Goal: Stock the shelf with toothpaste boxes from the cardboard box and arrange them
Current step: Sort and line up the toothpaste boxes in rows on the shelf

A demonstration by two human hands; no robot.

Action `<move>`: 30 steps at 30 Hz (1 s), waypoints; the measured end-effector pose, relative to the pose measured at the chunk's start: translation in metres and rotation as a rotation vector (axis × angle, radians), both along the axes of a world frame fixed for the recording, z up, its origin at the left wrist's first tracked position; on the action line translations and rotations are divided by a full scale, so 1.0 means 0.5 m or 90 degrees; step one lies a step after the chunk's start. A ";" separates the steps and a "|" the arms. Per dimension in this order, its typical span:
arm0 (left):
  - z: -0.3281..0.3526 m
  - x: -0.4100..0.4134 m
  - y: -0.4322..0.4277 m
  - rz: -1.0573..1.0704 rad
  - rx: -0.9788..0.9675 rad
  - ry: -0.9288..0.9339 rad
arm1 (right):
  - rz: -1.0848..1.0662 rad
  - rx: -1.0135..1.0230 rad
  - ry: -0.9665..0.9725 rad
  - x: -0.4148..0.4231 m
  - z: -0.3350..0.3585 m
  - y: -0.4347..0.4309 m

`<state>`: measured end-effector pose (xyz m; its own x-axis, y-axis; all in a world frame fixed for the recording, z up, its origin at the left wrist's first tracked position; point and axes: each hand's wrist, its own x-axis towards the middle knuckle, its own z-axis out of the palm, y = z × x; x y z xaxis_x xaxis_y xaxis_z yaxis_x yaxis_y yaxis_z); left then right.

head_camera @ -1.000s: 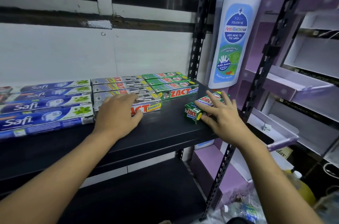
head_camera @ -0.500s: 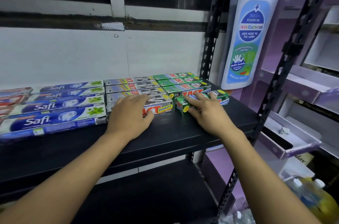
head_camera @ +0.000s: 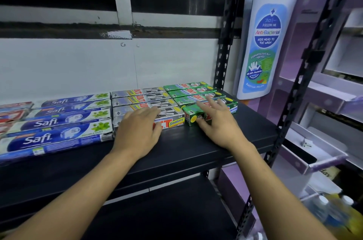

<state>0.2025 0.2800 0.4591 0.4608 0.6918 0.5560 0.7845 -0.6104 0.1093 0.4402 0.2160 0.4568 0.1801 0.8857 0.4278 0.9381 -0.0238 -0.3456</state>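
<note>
Two hands work the dark shelf (head_camera: 196, 151) at once, each laid on the front box of its own row. The left hand (head_camera: 137, 127) lies palm-down on the front silver ZACT Smokers box (head_camera: 172, 122), fingers extended and close together, not curled round it. This flat press appears intended to hold the silver row (head_camera: 137, 94) square beside the Safi boxes (head_camera: 49, 137) on its left. The right hand (head_camera: 218, 122) rests on the front green ZACT box (head_camera: 193, 112), fingers spread across its top and thumb lying along its front face near the yellow-dotted end; nothing is pinched. That green box lies directly in front of the three green boxes (head_camera: 188, 91) behind it, its left end just beside the silver box. The spread-finger contact suits sliding the box into line rather than lifting it. The step in hand is judged to be alignment of this fourth green box. The cardboard box is not in view. Beyond the upright post (head_camera: 224, 43) stands a bottle-shaped display sign (head_camera: 265, 43), well apart from the work.
</note>
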 end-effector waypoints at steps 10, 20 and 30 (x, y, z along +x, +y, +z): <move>0.003 0.002 -0.006 -0.021 0.008 -0.013 | -0.110 -0.071 -0.005 0.013 -0.012 0.018; 0.000 -0.001 -0.002 -0.025 0.028 -0.014 | -0.106 -0.090 0.015 0.013 -0.008 0.021; 0.001 0.001 -0.003 -0.032 0.032 -0.018 | -0.091 -0.096 0.034 0.013 -0.009 0.024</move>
